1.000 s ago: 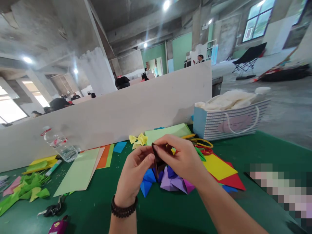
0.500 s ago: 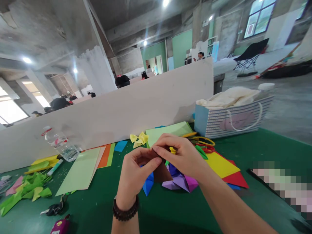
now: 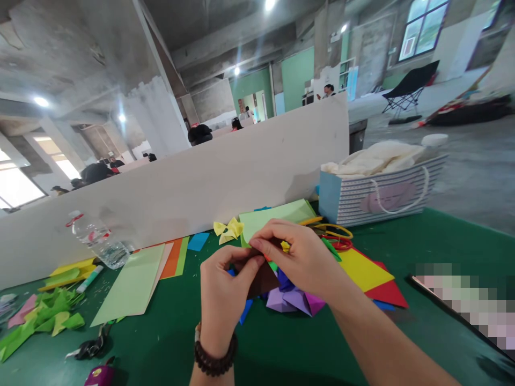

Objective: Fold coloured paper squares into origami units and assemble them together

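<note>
Folded brown paper [image 3: 262, 282] is held between the left hand [image 3: 225, 295] and right hand [image 3: 300, 257], the fingers of both pressed together on its top fold, just above a pile of purple and blue paper shapes [image 3: 290, 300].

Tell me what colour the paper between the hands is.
The paper is dark brown, best seen in the head view.

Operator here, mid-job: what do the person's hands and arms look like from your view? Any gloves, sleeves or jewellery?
The left hand and right hand are bare, with no gloves. The left arm and right arm show no sleeves. A dark brown bracelet of round beads is worn on the left wrist.
</note>
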Motion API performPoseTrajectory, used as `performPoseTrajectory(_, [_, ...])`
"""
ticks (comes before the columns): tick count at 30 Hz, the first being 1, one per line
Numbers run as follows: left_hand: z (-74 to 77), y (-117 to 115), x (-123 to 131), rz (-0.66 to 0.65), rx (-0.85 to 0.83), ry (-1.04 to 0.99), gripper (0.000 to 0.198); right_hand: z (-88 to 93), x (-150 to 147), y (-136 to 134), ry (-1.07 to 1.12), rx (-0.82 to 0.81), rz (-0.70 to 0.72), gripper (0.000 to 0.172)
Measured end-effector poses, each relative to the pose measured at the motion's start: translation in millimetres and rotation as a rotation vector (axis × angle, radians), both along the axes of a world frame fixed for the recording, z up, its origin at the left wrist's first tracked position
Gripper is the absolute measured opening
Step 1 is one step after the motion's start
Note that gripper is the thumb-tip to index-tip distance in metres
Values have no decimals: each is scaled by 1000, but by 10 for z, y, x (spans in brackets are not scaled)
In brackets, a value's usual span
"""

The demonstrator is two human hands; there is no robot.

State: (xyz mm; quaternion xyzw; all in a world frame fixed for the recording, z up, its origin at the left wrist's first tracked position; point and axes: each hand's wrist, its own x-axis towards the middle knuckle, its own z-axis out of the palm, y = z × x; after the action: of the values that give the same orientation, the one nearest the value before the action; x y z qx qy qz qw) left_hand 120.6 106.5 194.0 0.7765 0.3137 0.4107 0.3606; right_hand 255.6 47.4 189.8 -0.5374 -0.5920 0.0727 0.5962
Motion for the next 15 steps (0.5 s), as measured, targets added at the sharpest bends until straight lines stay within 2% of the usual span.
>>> performPoseTrajectory(6, [7,18,5,-26,-50,-16,10,-8,-24,17,-38,35,-23,16])
performPoseTrajectory(10, [11,41,-42,-60,-118,-76,13,12,-13,0,24,-37,49,13])
performPoseTrajectory(15, [11,32,-73,-82,-95,-92,13,22,-1,-33,21,-54,107,2])
